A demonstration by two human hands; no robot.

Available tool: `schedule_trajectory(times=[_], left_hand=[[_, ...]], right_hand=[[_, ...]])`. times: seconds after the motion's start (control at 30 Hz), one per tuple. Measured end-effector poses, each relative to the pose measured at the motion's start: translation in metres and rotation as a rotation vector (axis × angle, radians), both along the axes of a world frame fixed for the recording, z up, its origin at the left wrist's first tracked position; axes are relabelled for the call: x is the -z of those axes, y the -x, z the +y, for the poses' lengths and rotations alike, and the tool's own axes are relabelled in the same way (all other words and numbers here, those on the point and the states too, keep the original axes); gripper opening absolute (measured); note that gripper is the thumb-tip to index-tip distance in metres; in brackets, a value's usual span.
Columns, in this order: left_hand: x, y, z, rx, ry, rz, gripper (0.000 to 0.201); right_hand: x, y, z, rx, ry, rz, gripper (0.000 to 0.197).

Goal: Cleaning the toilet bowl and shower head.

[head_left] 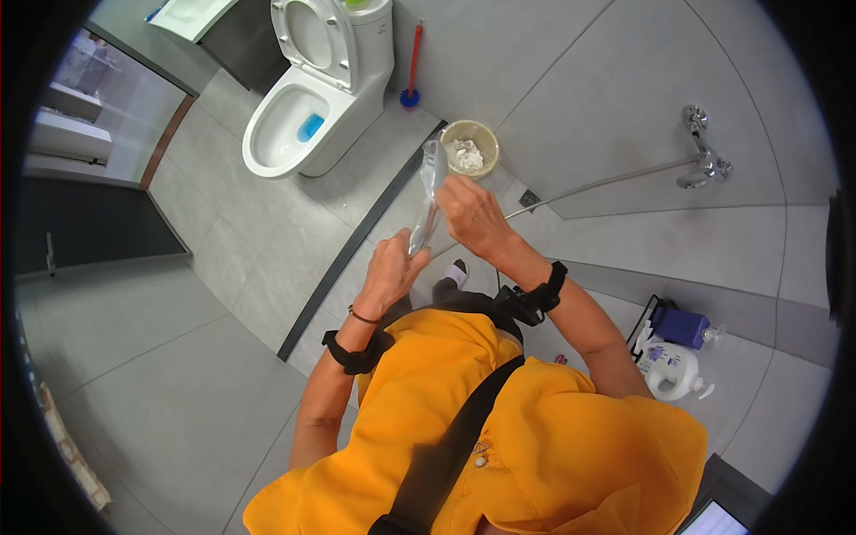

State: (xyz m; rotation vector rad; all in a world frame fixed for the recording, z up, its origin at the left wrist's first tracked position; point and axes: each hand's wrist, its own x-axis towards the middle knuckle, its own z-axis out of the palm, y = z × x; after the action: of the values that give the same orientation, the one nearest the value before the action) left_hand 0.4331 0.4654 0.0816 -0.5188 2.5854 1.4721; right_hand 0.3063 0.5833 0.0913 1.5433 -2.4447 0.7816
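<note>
Both my hands hold a strip of crumpled clear plastic film (422,230) in front of my body; whether it is a bag or a glove I cannot tell. My left hand (390,270) grips its lower end, fingers closed. Higher up and to the right, my right hand (470,212) pinches the film near its middle, and a loose end sticks up past the fingers. Just beyond that end stands a cream waste bin (493,135) with crumpled white paper (465,156) inside.
A white toilet (260,143) with its lid up stands far left, a red-handled toilet brush (415,62) beside it. A dark raised strip (357,236) crosses the floor. From the wall tap (707,163), a shower hose (615,182) runs behind my right hand. Bottles (670,370) sit right.
</note>
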Motion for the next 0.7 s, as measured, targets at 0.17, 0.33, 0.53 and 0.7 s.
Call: schedule_trajectory(times=[0.17, 0.33, 0.53, 0.7], left_hand=[[-0.003, -0.004, 0.027, 0.177, -0.007, 0.060, 0.026], [0.012, -0.008, 0.011, 0.111, 0.049, 0.059, 0.028], [-0.004, -0.001, 0.008, 0.122, 0.032, -0.078, 0.027], [0.005, -0.007, 0.010, 0.085, 0.055, -0.005, 0.027]], right_hand=[[-0.001, 0.027, -0.001, 0.111, 0.089, 0.044, 0.005], [-0.032, 0.026, 0.019, 0.224, 0.228, -0.150, 0.006], [-0.003, 0.028, 0.042, 0.293, 0.158, -0.384, 0.018], [0.004, 0.040, 0.048, 0.466, 0.005, -0.433, 0.023]])
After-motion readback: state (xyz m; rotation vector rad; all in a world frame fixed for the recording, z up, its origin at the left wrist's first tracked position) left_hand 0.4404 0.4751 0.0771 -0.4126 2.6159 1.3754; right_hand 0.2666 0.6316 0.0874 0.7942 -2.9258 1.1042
